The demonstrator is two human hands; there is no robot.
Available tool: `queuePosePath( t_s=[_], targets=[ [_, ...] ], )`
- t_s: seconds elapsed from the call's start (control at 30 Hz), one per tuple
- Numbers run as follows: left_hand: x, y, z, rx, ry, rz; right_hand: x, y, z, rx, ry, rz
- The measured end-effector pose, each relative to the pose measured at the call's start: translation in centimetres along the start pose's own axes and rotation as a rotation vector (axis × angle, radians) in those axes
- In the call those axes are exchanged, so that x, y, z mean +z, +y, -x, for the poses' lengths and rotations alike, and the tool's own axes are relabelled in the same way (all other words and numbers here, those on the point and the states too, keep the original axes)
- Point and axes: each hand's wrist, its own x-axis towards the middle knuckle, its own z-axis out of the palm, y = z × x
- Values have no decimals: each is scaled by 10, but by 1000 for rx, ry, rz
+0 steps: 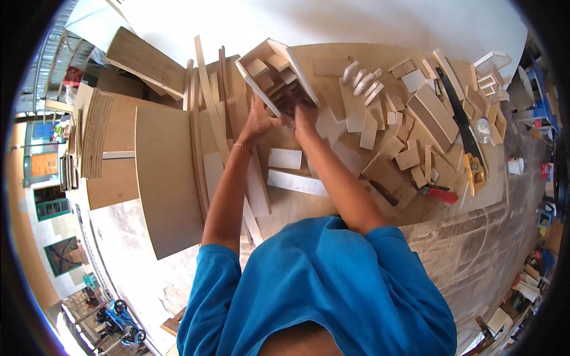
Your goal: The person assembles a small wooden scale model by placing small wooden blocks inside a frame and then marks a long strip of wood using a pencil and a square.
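One long, white-faced wooden strip (297, 183) lies crosswise between the bare forearms, a short white rectangular board (285, 159) just beyond it. Past these, the left hand (258, 123) grasps the near end of the left wall of a pale, open wooden box (303, 77) with a peaked far end. The right hand (304, 117) is at the same near end, by the right wall, its fingers shadowed; I cannot tell what they grip. Straight ahead of both hands, about equally near each, the box stretches its long axis away and slightly leftward, open side up. Inside sit several small pale wooden blocks (256, 67). Well off to the right stands a clear plastic tub (482, 130), contents unclear, and farther out a white bucket (515, 165).
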Motion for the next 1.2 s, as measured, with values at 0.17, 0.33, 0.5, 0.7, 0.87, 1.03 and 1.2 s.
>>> queuePosePath(
  t_s=[0.17,0.33,0.5,0.7,0.87,1.03,1.2],
  targets=[
    [-4,1,5,-15,-67,30,-21,-11,16,367,-218,-18],
    [-3,-2,12,-8,-68,29,-53,-21,24,412,-357,-7],
    [-1,1,20,27,-255,-270,-85,-47,43,392,-406,297],
    [0,-21,31,52,-201,-303,-93,-73,55,249,-405,610],
    [5,9,46,-28,-126,-332,-81,-101,39,-469,-449,1168],
    [1,12,54,-80,-35,-168,-55,-100,37,-530,-593,1260],
    [-1,19,48,-154,-47,-228,-50,-85,26,-487,-611,1426]
  ],
)
